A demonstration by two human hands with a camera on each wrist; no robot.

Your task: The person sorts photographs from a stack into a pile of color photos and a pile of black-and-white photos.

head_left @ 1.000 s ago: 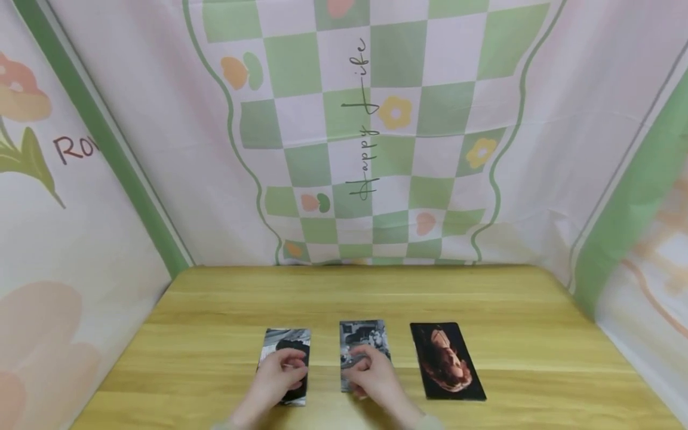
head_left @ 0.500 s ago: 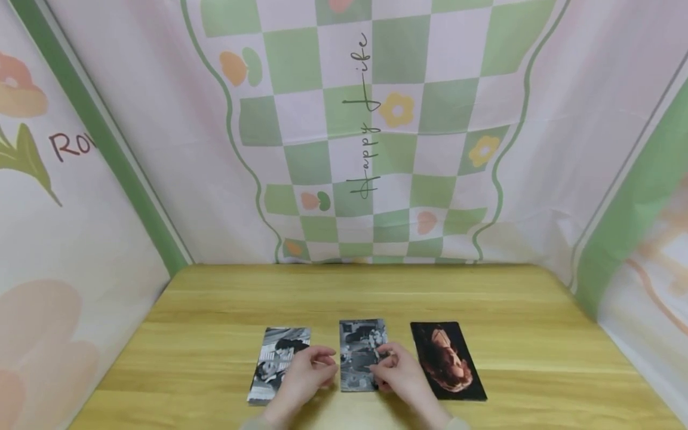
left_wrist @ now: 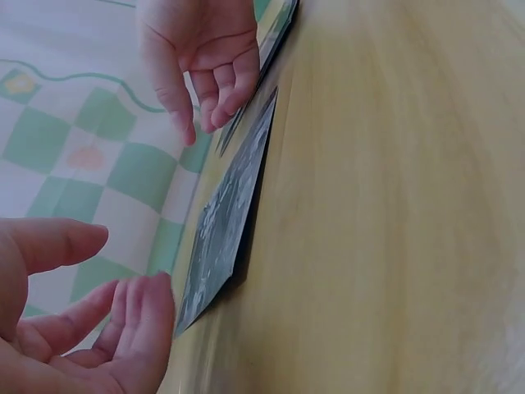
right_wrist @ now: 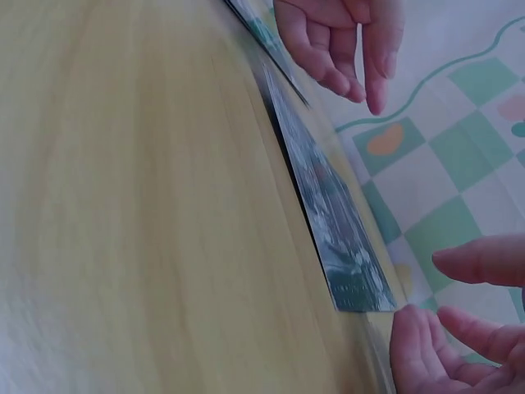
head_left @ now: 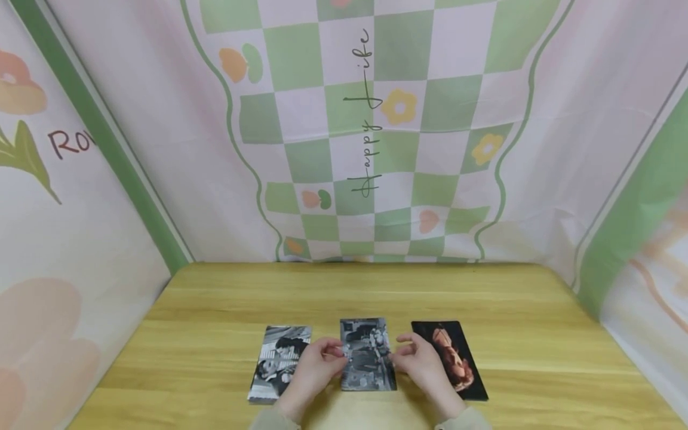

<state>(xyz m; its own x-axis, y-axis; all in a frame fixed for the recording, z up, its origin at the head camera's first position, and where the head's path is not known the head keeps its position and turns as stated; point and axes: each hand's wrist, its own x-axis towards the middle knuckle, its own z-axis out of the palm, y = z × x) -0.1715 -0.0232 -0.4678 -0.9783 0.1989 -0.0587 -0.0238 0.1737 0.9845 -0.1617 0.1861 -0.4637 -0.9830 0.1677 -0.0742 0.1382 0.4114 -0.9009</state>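
Observation:
A grey-toned photo card point(head_left: 368, 352), apparently a small stack, lies on the table between my two hands. My left hand point(head_left: 316, 367) is at its left edge, fingers loosely bent, thumb and fingertips apart. Beside the right edge is my right hand point(head_left: 427, 364), its thumb and fingers also spread with nothing held. In the left wrist view, the left fingertips point(left_wrist: 160, 291) come close to the card's corner; whether they touch it I cannot tell. A black-and-white photo card point(head_left: 274, 355) is partly covered by the left forearm. The right hand partly hides a dark portrait photo card point(head_left: 457, 352).
The wooden table point(head_left: 215, 304) carries the three cards in a row near its front. Behind it hangs a green-and-white checked cloth point(head_left: 349, 149), and further printed cloth point(head_left: 80, 239) encloses the sides.
Both hands have moved right: the left from the left card to the middle card's left edge, the right from over the middle card to its right side. The cards stay in place.

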